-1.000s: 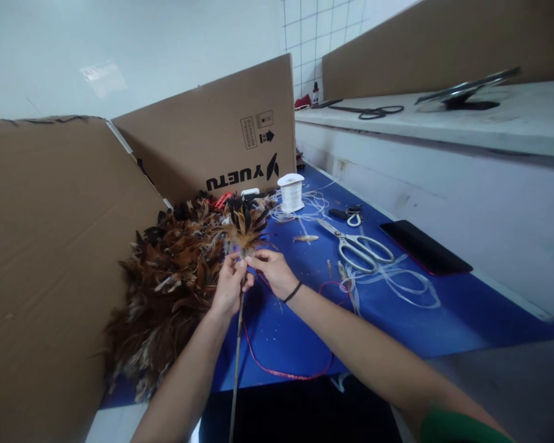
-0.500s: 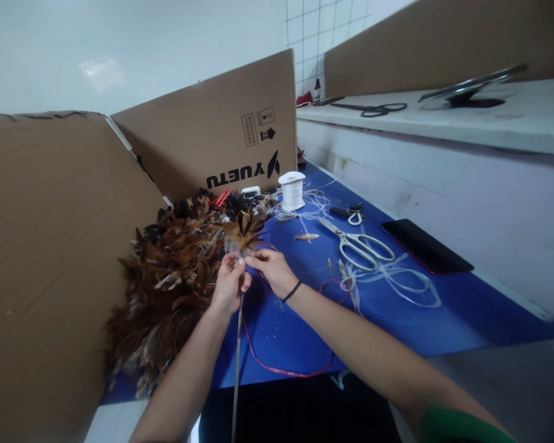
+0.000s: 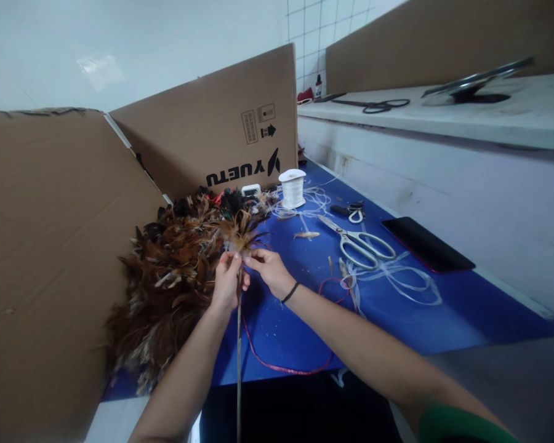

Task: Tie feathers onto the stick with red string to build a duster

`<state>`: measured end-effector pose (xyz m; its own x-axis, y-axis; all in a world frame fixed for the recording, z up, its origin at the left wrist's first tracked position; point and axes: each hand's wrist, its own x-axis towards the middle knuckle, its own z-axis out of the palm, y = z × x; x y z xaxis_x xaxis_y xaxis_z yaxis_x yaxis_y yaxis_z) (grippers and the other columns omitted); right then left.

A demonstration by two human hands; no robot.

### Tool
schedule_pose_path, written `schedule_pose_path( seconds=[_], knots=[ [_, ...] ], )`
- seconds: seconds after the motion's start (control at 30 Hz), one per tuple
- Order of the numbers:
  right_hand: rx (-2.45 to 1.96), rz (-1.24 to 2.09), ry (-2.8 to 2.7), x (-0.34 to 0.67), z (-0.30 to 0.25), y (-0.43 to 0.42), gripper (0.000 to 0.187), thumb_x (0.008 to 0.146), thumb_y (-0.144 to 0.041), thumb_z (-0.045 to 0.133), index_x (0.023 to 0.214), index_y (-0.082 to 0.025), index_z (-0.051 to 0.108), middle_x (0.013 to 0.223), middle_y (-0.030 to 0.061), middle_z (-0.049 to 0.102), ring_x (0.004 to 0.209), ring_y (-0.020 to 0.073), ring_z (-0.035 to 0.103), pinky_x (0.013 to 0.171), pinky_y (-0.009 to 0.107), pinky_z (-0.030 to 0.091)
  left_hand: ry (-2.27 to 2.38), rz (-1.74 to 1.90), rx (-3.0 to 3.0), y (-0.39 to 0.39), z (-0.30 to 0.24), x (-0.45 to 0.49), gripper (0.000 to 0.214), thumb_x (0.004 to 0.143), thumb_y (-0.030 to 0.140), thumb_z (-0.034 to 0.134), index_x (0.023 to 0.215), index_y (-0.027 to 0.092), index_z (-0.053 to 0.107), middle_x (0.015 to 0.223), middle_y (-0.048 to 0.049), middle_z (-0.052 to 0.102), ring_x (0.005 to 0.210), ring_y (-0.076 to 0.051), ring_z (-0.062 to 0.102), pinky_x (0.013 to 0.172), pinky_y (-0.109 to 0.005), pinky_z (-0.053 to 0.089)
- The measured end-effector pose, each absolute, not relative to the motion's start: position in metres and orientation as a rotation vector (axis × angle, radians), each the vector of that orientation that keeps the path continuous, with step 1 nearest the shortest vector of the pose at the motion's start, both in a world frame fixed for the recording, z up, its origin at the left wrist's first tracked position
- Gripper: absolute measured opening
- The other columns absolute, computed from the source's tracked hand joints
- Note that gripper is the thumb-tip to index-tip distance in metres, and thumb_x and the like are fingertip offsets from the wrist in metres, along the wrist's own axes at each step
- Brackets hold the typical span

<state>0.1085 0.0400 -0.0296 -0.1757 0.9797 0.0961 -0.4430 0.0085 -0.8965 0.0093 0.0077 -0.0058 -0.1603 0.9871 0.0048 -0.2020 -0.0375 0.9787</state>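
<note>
My left hand (image 3: 227, 278) pinches a thin stick (image 3: 239, 363) just below a tuft of brown and black feathers (image 3: 242, 232) at its top. The stick's lower end runs down past the table's front edge. My right hand (image 3: 270, 271) meets it from the other side, thumb and forefinger closed at the base of the same tuft. Whether a strand lies between those fingertips is too small to tell. A red cord (image 3: 281, 370) loops over the table below my hands. Left of them spreads a large heap of brown feathers (image 3: 175, 283).
On the blue table (image 3: 300, 332) lie silver scissors (image 3: 367, 247), small black-handled snips (image 3: 348, 211), clear ribbon (image 3: 410, 284) and a dark phone (image 3: 427, 243). A white spool (image 3: 292, 189) stands behind. Cardboard (image 3: 203, 123) walls the back and left; a white ledge (image 3: 480, 120) runs along the right.
The stick has swung closer to upright, and its feathered top has shifted slightly left. Both hands keep their pinch at the tuft's base, with small finger movements. The camera view has moved a little.
</note>
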Motion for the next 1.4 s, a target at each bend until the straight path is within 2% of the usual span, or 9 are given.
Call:
schedule_pose_path(
  seconds=[0.17,0.4,0.53,0.7,0.9,1.17,1.4],
  knots=[
    [-0.721,1.489,-0.986,0.109,-0.03,0.04,0.022,0.056,-0.03,0.075,0.067,-0.016,0.061,0.066,-0.0011,0.062,0.065,0.0118,0.054,0.071,0.028,0.042,1.213,1.394,1.069,0.008,-0.008,0.009,0.037,0.075,0.052,0.058,0.081,0.02,0.042,0.036,0.0115,0.038,0.026,-0.005,0.034,0.027,-0.012,0.021],
    [-0.72,1.503,-0.978,0.11,-0.032,0.042,0.025,0.054,-0.03,0.077,0.068,-0.017,0.059,0.066,-0.0025,0.06,0.064,0.0105,0.052,0.067,0.025,0.04,1.284,1.372,1.155,0.007,-0.008,0.009,0.04,0.077,0.056,0.055,0.082,0.017,0.047,0.031,0.0113,0.036,0.022,-0.004,0.027,0.027,-0.013,0.016],
    [-0.724,1.535,-0.971,0.11,-0.033,0.043,0.027,0.053,-0.031,0.078,0.067,-0.017,0.06,0.067,-0.0018,0.061,0.065,0.0112,0.054,0.07,0.027,0.042,1.344,1.357,1.231,0.007,-0.01,0.008,0.04,0.078,0.056,0.052,0.082,0.016,0.049,0.031,0.0099,0.039,0.022,-0.005,0.028,0.027,-0.014,0.017],
    [-0.704,1.585,-0.926,0.11,-0.033,0.044,0.033,0.048,-0.035,0.08,0.064,-0.017,0.058,0.065,-0.0022,0.059,0.063,0.0114,0.053,0.07,0.028,0.043,1.425,1.321,1.373,0.006,-0.013,0.006,0.043,0.081,0.056,0.047,0.092,0.015,0.056,0.032,0.0084,0.042,0.023,-0.006,0.032,0.028,-0.015,0.021],
    [-0.769,1.521,-0.989,0.112,-0.033,0.044,0.032,0.052,-0.037,0.078,0.066,-0.016,0.058,0.064,-0.0029,0.057,0.059,0.0099,0.049,0.065,0.027,0.039,1.47,1.317,1.484,0.006,-0.012,0.006,0.039,0.083,0.053,0.046,0.073,0.016,0.053,0.041,0.0053,0.049,0.025,-0.005,0.039,0.029,-0.015,0.026],
    [-0.83,1.517,-0.927,0.114,-0.024,0.041,0.037,0.042,-0.03,0.083,0.062,-0.016,0.055,0.061,-0.004,0.056,0.061,0.0097,0.05,0.064,0.026,0.04,1.445,1.302,1.483,0.006,-0.014,0.005,0.038,0.082,0.053,0.047,0.07,0.017,0.048,0.048,0.0058,0.049,0.026,-0.004,0.04,0.026,-0.015,0.025],
    [-0.834,1.528,-1.056,0.116,-0.023,0.041,0.028,0.055,-0.032,0.075,0.066,-0.015,0.056,0.058,-0.0033,0.056,0.056,0.0091,0.05,0.058,0.024,0.04,1.427,1.31,1.439,0.008,-0.006,-0.001,0.038,0.083,0.052,0.046,0.069,0.017,0.046,0.047,0.007,0.046,0.026,-0.003,0.036,0.026,-0.015,0.023]
  ],
)
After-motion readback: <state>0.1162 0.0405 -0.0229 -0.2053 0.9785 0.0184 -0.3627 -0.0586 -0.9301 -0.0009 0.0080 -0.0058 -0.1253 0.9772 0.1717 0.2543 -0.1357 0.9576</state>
